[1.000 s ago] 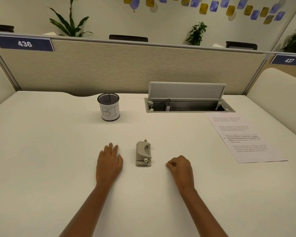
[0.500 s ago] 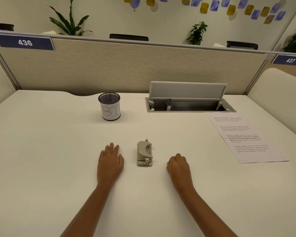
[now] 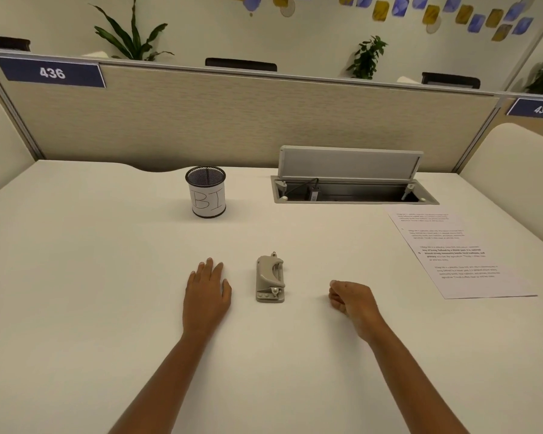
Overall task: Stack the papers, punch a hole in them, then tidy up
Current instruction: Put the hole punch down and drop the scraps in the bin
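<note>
Resting flat on the white desk (image 3: 76, 292), the left hand (image 3: 206, 292) lies palm down with its fingers straight and together, holding nothing. The punch (image 3: 270, 278) sits just to its right, a small grey single-hole tool lying lengthwise toward the person, its lever down and its base on the desk. It touches neither hand. The right hand (image 3: 351, 299) is on the other side of the punch, a little farther from it than the left hand is. Its fingers are curled in toward the palm in a loose fist, thumb side up, and nothing shows inside the curl; whether its knuckles touch the desk or hang just above it I cannot tell.

The paper (image 3: 461, 255) lies well to the right of the right hand, near the desk's right edge, printed side up and turned at a slant. It reads as one neat sheet or a squared stack; the edges do not show how many sheets there are. A small dark mark sits near its left margin, too small to make out.

Farther back, a mesh cup (image 3: 206, 192) stands upright, wrapped in a white label lettered "BI". To its right, the cable box (image 3: 355, 192) set into the desk has its lid raised, and a dark cable shows inside. A beige divider (image 3: 232, 120) runs behind the desk, with blue tags numbered 436 and 437.
</note>
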`<action>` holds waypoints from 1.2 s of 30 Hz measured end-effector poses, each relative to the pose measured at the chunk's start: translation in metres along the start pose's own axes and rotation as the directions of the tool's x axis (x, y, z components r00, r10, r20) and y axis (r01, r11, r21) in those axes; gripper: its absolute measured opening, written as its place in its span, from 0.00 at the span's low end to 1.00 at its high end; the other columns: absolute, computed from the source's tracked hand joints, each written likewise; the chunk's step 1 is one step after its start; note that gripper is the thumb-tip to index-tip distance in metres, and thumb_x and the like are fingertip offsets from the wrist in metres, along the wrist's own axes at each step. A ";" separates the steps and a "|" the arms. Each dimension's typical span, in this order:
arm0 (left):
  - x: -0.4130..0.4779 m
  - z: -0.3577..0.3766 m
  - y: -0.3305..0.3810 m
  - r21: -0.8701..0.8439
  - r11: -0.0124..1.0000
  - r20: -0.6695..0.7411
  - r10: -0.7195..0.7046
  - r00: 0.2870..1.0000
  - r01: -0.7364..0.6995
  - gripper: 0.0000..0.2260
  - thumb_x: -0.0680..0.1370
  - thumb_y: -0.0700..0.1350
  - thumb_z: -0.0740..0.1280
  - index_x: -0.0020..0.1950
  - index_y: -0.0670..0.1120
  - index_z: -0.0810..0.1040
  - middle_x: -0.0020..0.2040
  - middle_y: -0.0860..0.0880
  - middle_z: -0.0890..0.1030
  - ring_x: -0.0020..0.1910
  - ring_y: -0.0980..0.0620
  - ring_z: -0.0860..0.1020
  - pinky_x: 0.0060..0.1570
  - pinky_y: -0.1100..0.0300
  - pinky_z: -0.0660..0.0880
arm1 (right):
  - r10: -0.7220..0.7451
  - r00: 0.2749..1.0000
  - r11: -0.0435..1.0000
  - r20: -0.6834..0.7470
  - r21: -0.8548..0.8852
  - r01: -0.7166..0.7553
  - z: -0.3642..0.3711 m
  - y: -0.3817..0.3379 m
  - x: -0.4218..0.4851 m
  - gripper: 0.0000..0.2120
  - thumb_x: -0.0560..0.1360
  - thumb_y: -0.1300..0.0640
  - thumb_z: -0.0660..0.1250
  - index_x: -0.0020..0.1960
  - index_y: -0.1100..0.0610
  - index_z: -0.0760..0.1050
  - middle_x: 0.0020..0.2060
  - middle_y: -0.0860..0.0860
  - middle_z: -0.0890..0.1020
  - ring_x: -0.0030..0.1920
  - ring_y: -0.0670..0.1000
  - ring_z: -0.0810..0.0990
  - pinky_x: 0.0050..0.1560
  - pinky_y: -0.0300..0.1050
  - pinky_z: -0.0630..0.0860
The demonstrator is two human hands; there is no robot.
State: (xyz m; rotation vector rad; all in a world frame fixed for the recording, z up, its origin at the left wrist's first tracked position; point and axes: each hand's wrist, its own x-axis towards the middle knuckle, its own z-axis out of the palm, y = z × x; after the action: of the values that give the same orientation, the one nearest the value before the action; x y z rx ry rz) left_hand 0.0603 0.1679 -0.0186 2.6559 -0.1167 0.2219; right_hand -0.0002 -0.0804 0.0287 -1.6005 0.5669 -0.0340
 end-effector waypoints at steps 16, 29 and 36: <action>0.029 -0.005 -0.016 -0.048 0.999 -0.023 0.008 1.000 -0.009 0.19 0.77 0.41 0.58 0.68 0.42 0.68 0.73 0.41 0.65 0.72 0.46 0.63 0.73 0.52 0.56 | 0.019 0.969 0.980 0.248 0.185 -0.067 0.110 -0.102 0.051 0.05 0.76 0.62 0.63 0.47 0.65 0.73 0.37 0.55 0.77 0.39 0.50 0.77 0.55 0.46 0.75; 0.045 0.002 -0.024 -0.109 0.994 -0.043 0.006 0.999 -0.011 0.17 0.79 0.44 0.58 0.66 0.42 0.71 0.71 0.42 0.69 0.70 0.45 0.66 0.72 0.51 0.59 | -0.349 0.929 0.904 0.125 -0.217 0.369 0.240 -0.185 0.129 0.20 0.73 0.67 0.60 0.23 0.61 0.67 0.26 0.57 0.70 0.30 0.55 0.70 0.43 0.52 0.74; 0.045 0.004 -0.025 -0.084 0.996 -0.060 0.027 0.998 -0.032 0.16 0.78 0.44 0.59 0.64 0.41 0.72 0.69 0.40 0.71 0.69 0.44 0.68 0.70 0.49 0.60 | -0.394 0.913 0.854 0.108 -0.325 0.407 0.251 -0.179 0.146 0.10 0.71 0.69 0.60 0.41 0.77 0.76 0.34 0.67 0.75 0.38 0.54 0.70 0.49 0.60 0.77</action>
State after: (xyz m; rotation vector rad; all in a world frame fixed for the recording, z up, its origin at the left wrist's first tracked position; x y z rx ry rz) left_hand 0.1083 0.1865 -0.0253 2.5618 -0.1431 0.2985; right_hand 0.2755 0.0984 0.1201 -2.0363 0.2019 -0.2287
